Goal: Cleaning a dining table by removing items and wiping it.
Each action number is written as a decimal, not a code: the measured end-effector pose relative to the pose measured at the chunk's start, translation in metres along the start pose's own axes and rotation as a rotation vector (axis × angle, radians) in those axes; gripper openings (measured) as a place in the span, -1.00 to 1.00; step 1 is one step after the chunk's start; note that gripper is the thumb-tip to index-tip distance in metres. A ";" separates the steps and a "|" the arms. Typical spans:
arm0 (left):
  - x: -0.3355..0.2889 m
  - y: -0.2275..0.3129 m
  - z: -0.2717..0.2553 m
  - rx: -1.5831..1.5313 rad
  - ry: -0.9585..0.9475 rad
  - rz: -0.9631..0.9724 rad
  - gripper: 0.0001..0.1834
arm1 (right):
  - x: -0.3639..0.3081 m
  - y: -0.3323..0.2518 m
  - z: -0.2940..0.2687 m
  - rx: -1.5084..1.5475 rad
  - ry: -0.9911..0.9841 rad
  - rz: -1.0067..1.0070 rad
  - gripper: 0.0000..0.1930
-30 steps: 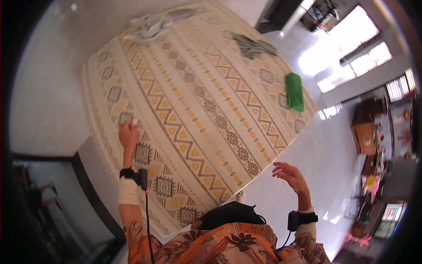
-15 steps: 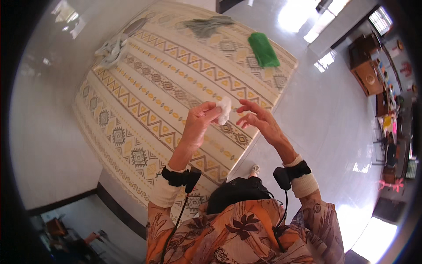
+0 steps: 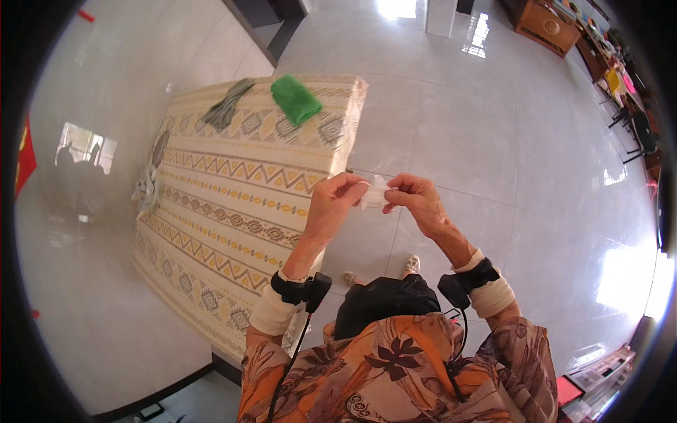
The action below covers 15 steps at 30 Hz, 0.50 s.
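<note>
A small, crumpled white piece of tissue or thin cloth (image 3: 375,193) is stretched between my two hands, above the floor just off the covered surface's right edge. My left hand (image 3: 328,206) pinches its left side between thumb and fingers. On the other side, my right hand (image 3: 422,203) has thumb and fingertips closed on it. Whether it is paper or fabric is unclear. Both wrists carry black straps with small devices over pale cuffs.
To the left spreads a wide flat surface under a patterned cream cloth (image 3: 211,185). On it lie a folded green towel (image 3: 295,100), a grey-green cloth (image 3: 230,106) and a pale grey cloth (image 3: 147,189). Grey tiled floor (image 3: 465,155) extends rightward, toward a wooden cabinet (image 3: 549,27).
My right hand has come in and taken hold of the white piece, which only my left hand held before. The view has turned and shifted right, so the covered surface now lies farther left.
</note>
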<state>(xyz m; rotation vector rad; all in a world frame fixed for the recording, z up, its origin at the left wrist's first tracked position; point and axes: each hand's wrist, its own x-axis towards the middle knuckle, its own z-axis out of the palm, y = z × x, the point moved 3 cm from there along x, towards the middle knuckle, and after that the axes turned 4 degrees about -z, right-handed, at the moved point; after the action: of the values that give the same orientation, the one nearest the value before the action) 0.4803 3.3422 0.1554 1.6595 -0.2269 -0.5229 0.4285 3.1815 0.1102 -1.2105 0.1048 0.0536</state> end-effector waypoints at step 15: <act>0.095 0.013 0.193 -0.053 -0.340 -0.020 -0.86 | -0.039 -0.063 -0.178 0.067 0.349 -0.170 -0.80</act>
<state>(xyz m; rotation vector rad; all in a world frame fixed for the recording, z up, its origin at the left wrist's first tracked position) 0.4765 3.1279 0.1334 1.5163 -0.4412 -0.8194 0.3870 2.9931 0.1109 -1.1489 0.3054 -0.3086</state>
